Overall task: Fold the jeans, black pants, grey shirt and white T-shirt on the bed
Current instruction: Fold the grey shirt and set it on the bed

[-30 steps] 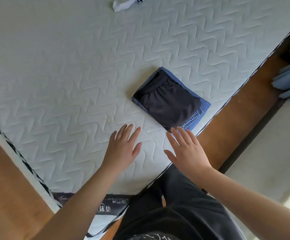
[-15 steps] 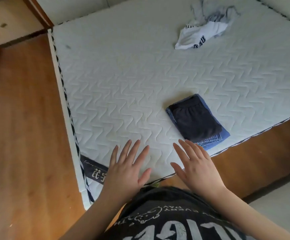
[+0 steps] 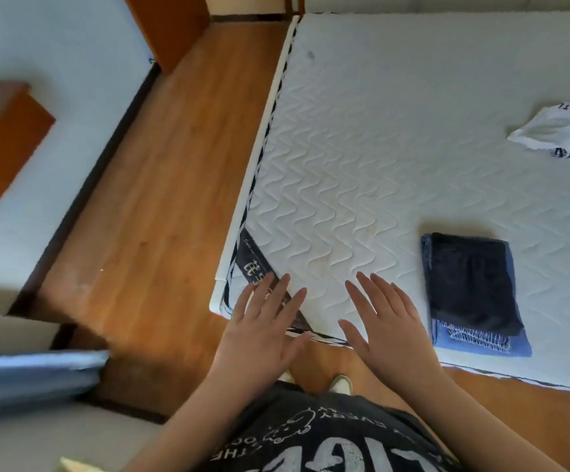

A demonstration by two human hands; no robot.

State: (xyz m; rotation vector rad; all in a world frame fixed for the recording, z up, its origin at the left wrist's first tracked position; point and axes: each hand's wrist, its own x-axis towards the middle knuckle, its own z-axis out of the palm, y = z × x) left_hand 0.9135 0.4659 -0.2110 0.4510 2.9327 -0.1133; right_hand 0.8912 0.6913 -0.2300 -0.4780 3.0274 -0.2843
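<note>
Black pants [image 3: 471, 284] stacked on folded jeans [image 3: 481, 342] near the bed's [image 3: 345, 165] front edge, likely done. White T-shirt [image 3: 556, 134] crumpled toward the far right edge. Left hand [image 3: 263, 332] and right hand [image 3: 389, 328] spread flat, nothing held.

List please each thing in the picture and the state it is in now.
black pants: folded, lying on top of the jeans
jeans: folded, flat on the bed near its edge
white T-shirt: crumpled, not folded
bed: bare quilted mattress
left hand: open, fingers spread, holding nothing
right hand: open, fingers spread, holding nothing
</note>
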